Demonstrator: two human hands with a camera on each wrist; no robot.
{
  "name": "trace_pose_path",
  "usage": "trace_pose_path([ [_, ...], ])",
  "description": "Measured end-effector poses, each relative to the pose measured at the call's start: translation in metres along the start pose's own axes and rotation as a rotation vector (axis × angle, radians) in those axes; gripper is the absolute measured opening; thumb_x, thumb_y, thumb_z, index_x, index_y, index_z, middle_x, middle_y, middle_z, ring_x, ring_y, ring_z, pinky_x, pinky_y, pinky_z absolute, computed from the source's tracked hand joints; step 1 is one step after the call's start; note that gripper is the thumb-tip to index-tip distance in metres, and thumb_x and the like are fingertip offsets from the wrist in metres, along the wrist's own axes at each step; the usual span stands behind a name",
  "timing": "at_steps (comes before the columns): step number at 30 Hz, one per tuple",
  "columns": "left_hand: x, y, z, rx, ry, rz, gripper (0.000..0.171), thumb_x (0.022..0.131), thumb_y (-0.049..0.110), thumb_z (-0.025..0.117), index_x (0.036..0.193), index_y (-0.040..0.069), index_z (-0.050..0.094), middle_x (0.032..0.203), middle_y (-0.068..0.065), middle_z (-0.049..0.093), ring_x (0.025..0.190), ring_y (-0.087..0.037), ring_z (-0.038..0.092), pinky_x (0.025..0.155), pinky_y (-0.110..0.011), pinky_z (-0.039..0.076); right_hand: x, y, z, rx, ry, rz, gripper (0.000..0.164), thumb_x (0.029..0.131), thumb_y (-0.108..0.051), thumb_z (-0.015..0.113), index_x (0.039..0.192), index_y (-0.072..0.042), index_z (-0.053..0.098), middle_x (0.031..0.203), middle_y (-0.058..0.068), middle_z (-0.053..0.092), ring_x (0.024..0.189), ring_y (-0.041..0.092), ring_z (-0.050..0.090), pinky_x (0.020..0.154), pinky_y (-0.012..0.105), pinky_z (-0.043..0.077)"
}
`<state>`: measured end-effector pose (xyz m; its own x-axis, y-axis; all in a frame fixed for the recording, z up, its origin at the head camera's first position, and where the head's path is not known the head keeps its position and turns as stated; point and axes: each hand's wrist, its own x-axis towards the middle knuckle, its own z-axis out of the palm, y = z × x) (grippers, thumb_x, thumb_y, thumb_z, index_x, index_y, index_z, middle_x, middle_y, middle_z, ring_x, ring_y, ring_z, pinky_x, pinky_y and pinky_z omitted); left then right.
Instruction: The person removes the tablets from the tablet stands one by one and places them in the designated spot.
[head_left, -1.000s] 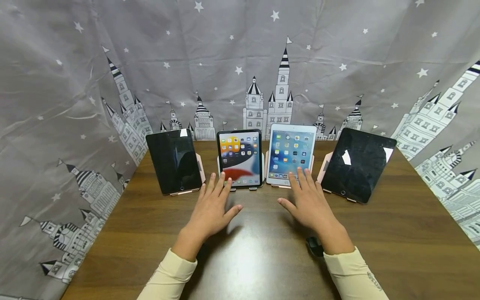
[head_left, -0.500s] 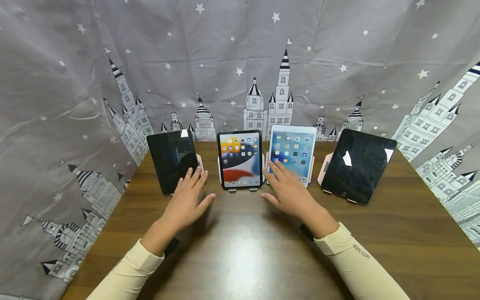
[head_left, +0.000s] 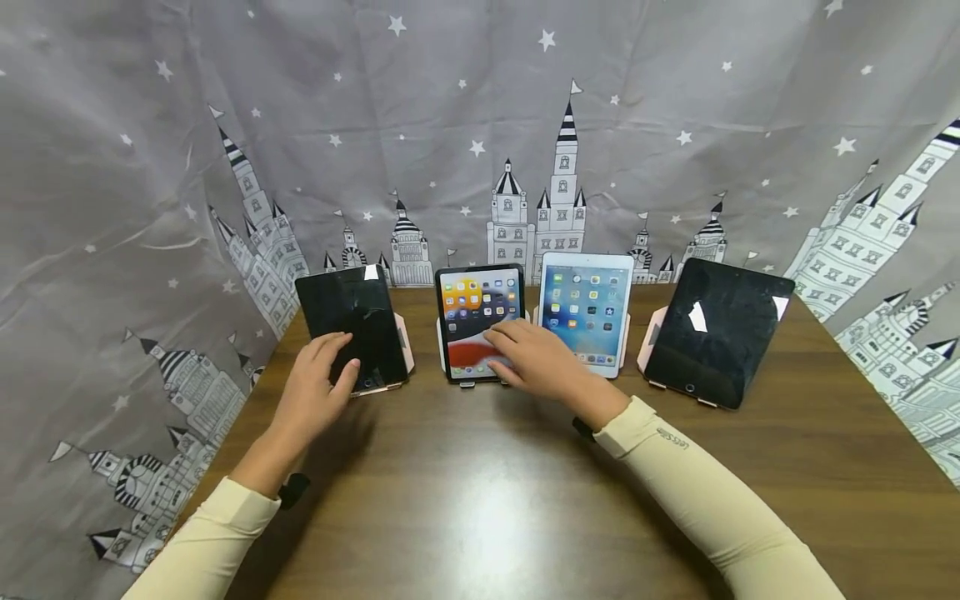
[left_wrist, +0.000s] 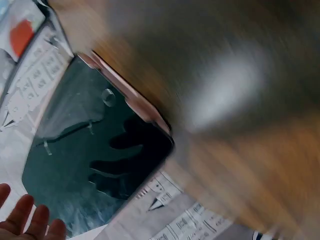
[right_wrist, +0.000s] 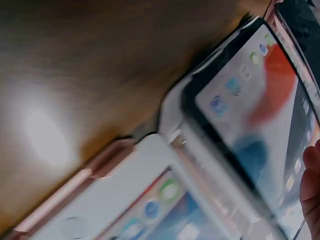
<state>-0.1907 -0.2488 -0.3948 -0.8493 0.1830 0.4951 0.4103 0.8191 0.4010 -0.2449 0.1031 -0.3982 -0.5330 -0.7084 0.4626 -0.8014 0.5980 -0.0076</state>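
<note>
Level with the lower left part of the dark-screened tablet [head_left: 372,329] is my left hand [head_left: 310,387], its fingers loosely bent and holding nothing. In the left wrist view its fingertips [left_wrist: 37,220] lie near the edge of that tablet [left_wrist: 75,145], whose glossy screen mirrors a hand. My right hand [head_left: 542,364] reaches in front of the black-framed tablet [head_left: 468,321], which shows app icons, and covers its lower right part. In the right wrist view the fingers [right_wrist: 310,185] appear beside this lit screen [right_wrist: 280,75]. I cannot tell whether either hand touches glass.
A white-framed tablet [head_left: 588,308] with a lit home screen stands right of centre. Another dark tablet [head_left: 716,333] leans at the far right. The tablets sit on small stands along the back of the wooden table [head_left: 480,483]. Behind hangs a grey castle-print curtain [head_left: 450,108].
Both hands have moved left. The left went from between the two left tablets to the leftmost one; the right went from the white tablet to the black-framed one. The tablets stayed put.
</note>
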Motion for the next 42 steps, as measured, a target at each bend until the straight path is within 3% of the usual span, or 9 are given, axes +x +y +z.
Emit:
trace_pose_path([
  [7, 0.014, -0.014, -0.015, 0.04, 0.095, 0.097, 0.036, 0.09, 0.007, 0.066, 0.124, -0.005, 0.061, 0.122, -0.023, 0.057, 0.115, -0.042, 0.051, 0.098, -0.056, 0.04, 0.035, -0.018, 0.005, 0.088, -0.018, 0.019, 0.04, 0.098, -0.032, 0.061, 0.128, -0.005, 0.062, 0.114, 0.007, 0.066, 0.103, 0.021, 0.062, 0.085, 0.037, 0.054],
  [9, 0.02, -0.017, -0.02, 0.033, 0.114, 0.103, 0.033, 0.09, 0.006, 0.066, 0.121, -0.004, 0.063, 0.118, -0.021, 0.059, 0.104, -0.038, 0.054, 0.091, -0.052, 0.043, 0.045, -0.022, 0.007, 0.107, 0.002, 0.0, 0.039, 0.098, -0.031, 0.061, 0.126, -0.005, 0.063, 0.112, 0.007, 0.066, 0.099, 0.019, 0.063, 0.083, 0.036, 0.054],
  [14, 0.028, -0.035, -0.033, -0.032, 0.14, -0.041, 0.025, 0.095, 0.012, 0.061, 0.115, -0.003, 0.066, 0.106, -0.015, 0.059, 0.085, -0.027, 0.059, 0.074, -0.025, 0.042, 0.074, -0.033, 0.017, 0.151, 0.009, -0.018, 0.037, 0.099, -0.03, 0.059, 0.126, -0.005, 0.062, 0.115, 0.006, 0.066, 0.098, 0.017, 0.062, 0.084, 0.033, 0.053],
  [18, 0.028, -0.044, -0.038, -0.066, 0.148, -0.157, 0.027, 0.098, 0.017, 0.058, 0.115, -0.003, 0.065, 0.107, -0.015, 0.06, 0.093, -0.033, 0.065, 0.078, -0.009, 0.038, 0.087, -0.04, 0.025, 0.225, -0.007, 0.044, 0.033, 0.1, -0.028, 0.057, 0.124, -0.006, 0.062, 0.114, 0.007, 0.066, 0.095, 0.015, 0.063, 0.081, 0.032, 0.053],
  [25, 0.023, -0.056, -0.036, -0.084, 0.191, -0.217, 0.025, 0.098, 0.013, 0.058, 0.113, -0.006, 0.065, 0.107, -0.02, 0.061, 0.094, -0.032, 0.058, 0.074, -0.018, 0.041, 0.11, -0.05, 0.036, 0.332, -0.013, 0.13, 0.026, 0.101, -0.022, 0.056, 0.12, -0.006, 0.063, 0.108, 0.004, 0.066, 0.091, 0.012, 0.062, 0.077, 0.027, 0.051],
  [29, 0.026, -0.059, -0.039, -0.101, 0.208, -0.306, 0.03, 0.099, 0.017, 0.055, 0.117, -0.005, 0.064, 0.112, -0.021, 0.061, 0.099, -0.032, 0.056, 0.078, -0.027, 0.04, 0.125, -0.053, 0.042, 0.327, 0.001, 0.159, 0.027, 0.101, -0.024, 0.056, 0.12, -0.007, 0.064, 0.11, 0.003, 0.068, 0.093, 0.012, 0.064, 0.077, 0.026, 0.052],
  [32, 0.031, -0.06, -0.04, -0.109, 0.171, -0.34, 0.035, 0.101, 0.021, 0.052, 0.122, -0.006, 0.062, 0.115, -0.023, 0.06, 0.104, -0.034, 0.057, 0.082, -0.035, 0.041, 0.132, -0.053, 0.044, 0.33, 0.006, 0.21, 0.026, 0.101, -0.026, 0.057, 0.119, -0.009, 0.065, 0.11, 0.001, 0.067, 0.093, 0.009, 0.063, 0.077, 0.024, 0.052],
  [37, 0.04, -0.064, -0.036, -0.116, 0.112, -0.329, 0.039, 0.102, 0.021, 0.051, 0.128, -0.008, 0.058, 0.118, -0.026, 0.06, 0.105, -0.039, 0.059, 0.087, -0.043, 0.042, 0.14, -0.051, 0.049, 0.354, 0.031, 0.291, 0.024, 0.1, -0.026, 0.058, 0.116, -0.01, 0.065, 0.107, 0.0, 0.067, 0.09, 0.008, 0.062, 0.076, 0.024, 0.052],
  [42, 0.047, -0.062, -0.034, -0.157, 0.128, -0.401, 0.044, 0.103, 0.026, 0.049, 0.132, -0.006, 0.057, 0.124, -0.026, 0.06, 0.109, -0.039, 0.058, 0.091, -0.046, 0.042, 0.146, -0.051, 0.051, 0.348, 0.051, 0.354, 0.024, 0.1, -0.025, 0.059, 0.116, -0.009, 0.064, 0.112, 0.003, 0.066, 0.094, 0.013, 0.062, 0.081, 0.027, 0.052],
])
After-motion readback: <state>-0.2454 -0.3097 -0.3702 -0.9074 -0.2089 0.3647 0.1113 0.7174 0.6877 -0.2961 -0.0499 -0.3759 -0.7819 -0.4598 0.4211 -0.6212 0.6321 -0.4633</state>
